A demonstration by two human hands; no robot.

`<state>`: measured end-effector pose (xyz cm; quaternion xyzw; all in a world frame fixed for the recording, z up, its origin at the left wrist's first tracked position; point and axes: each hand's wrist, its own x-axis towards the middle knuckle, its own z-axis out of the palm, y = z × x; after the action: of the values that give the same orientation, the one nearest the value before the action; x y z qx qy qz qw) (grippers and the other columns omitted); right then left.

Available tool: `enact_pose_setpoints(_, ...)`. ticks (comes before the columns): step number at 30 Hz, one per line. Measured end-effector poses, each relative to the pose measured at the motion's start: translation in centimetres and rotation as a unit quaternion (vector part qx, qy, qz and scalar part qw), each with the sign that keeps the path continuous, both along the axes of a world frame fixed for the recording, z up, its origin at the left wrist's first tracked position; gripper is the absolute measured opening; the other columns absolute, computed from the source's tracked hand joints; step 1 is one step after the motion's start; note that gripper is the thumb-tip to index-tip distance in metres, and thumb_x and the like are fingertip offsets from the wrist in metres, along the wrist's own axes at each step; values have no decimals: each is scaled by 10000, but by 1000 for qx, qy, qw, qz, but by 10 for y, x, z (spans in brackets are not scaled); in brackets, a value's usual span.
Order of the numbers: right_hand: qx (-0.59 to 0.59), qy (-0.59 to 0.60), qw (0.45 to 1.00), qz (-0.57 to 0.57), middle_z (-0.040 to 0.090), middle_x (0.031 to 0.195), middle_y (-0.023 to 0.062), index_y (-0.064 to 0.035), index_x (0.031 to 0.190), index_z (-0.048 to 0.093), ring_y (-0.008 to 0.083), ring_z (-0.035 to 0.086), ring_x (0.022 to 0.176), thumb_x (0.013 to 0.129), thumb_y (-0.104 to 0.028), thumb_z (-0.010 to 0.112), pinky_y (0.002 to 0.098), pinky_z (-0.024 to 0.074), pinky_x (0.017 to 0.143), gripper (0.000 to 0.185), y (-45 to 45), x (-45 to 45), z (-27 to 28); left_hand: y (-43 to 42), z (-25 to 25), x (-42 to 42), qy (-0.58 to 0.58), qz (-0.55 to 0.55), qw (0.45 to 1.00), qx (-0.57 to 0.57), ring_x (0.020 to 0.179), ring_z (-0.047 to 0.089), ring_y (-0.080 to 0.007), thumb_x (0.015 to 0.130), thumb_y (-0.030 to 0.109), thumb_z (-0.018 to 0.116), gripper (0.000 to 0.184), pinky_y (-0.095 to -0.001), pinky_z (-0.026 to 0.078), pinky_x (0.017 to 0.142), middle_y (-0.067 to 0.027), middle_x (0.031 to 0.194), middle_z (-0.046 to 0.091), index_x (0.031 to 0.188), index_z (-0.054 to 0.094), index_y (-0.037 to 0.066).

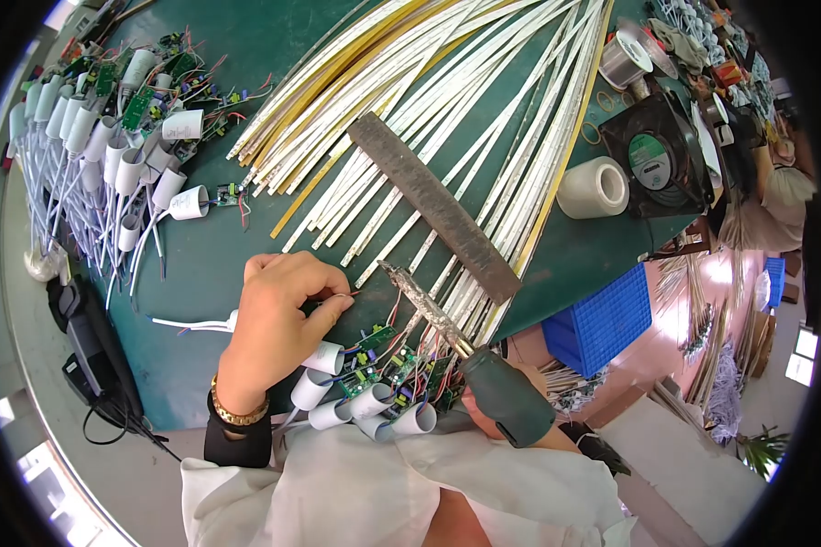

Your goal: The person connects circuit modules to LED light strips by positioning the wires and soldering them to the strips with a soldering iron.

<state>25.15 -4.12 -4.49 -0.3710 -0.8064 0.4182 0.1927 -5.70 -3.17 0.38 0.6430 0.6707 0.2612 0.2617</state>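
My left hand (287,314) is closed above the bench, thumb and fingers pinching a thin reddish wire whose end shows at the fingertips. A white cable (196,324) runs out from under this hand. My right hand (483,415) grips the dark green handle of a soldering iron (506,392); its handle hides most of the fingers. The iron's stained tip points up and left, near the lower ends of white LED strips (337,214). Between my hands lie several white cylindrical housings (369,401) with green circuit boards (365,351) and loose wires.
A dark flat bar (433,205) lies across the strips. At left is a heap of cabled housings (77,128), with a black corded tool (96,342) below. A clear tape roll (593,188), solder spool (625,59) and black fan (657,159) stand right; a blue crate (597,319) sits beyond the edge.
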Motion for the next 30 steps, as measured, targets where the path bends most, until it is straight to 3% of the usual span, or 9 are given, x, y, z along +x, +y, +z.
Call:
enact_pose_setpoints(2,0,7,1000,4,677,768,45,-116,914,675,276,656,675,735,-181,766,396,515,570,212,-1,3,-4,0,-2,0,21,1,1000,4,693,554,-177,716,33,778,150,-336,356,872,2,742,605,796,671,100)
enact_pose_setpoints(4,98,-110,987,65,675,769,46,-118,929,675,288,654,672,734,-206,758,404,516,566,229,-5,12,-11,0,-2,1,31,-2,999,14,695,556,-187,711,34,777,146,-349,365,868,-2,743,602,791,677,104)
enact_pose_setpoints(7,52,-27,998,23,666,759,40,-117,938,668,282,641,651,735,-182,758,404,511,563,231,2,0,1,1,-5,2,52,-16,997,48,694,556,-210,702,35,774,143,-374,382,867,-9,734,591,781,677,105)
enact_pose_setpoints(16,72,-48,995,51,654,812,66,-96,955,663,280,631,705,742,-115,746,401,505,599,229,-36,45,-77,3,-8,6,85,-8,994,64,628,533,-209,653,36,745,153,-398,404,883,-7,649,537,680,604,88)
enact_pose_setpoints(20,20,5,999,30,640,795,75,-99,936,656,297,620,689,741,-146,744,413,500,600,220,-3,-1,0,5,-6,6,36,31,998,43,555,510,-164,642,29,727,154,-372,396,881,13,596,522,637,585,88)
enact_pose_setpoints(22,43,-219,974,26,637,805,93,-103,956,661,318,613,686,737,-199,741,428,497,600,252,-8,-1,7,6,-7,7,28,35,998,44,541,504,-157,640,28,724,152,-364,391,881,15,595,525,635,583,87)
enact_pose_setpoints(23,47,-220,974,26,637,805,93,-103,956,661,318,613,686,737,-199,741,428,497,600,252,-5,-2,6,7,-6,6,27,38,998,38,527,497,-149,639,27,721,151,-356,387,880,18,595,529,633,582,86)
enact_pose_setpoints(26,93,-5,996,0,639,790,66,-124,929,671,308,609,674,737,-231,730,424,490,595,227,1,-5,2,7,-7,5,23,39,999,27,525,496,-141,637,27,721,150,-353,383,883,20,596,530,634,584,86)
enact_pose_setpoints(30,103,-8,993,61,669,990,122,-29,1091,663,290,680,793,678,-152,768,344,564,693,444,4,-1,5,7,-9,7,29,45,998,36,531,494,-150,637,29,720,146,-355,384,880,17,592,525,629,587,86)
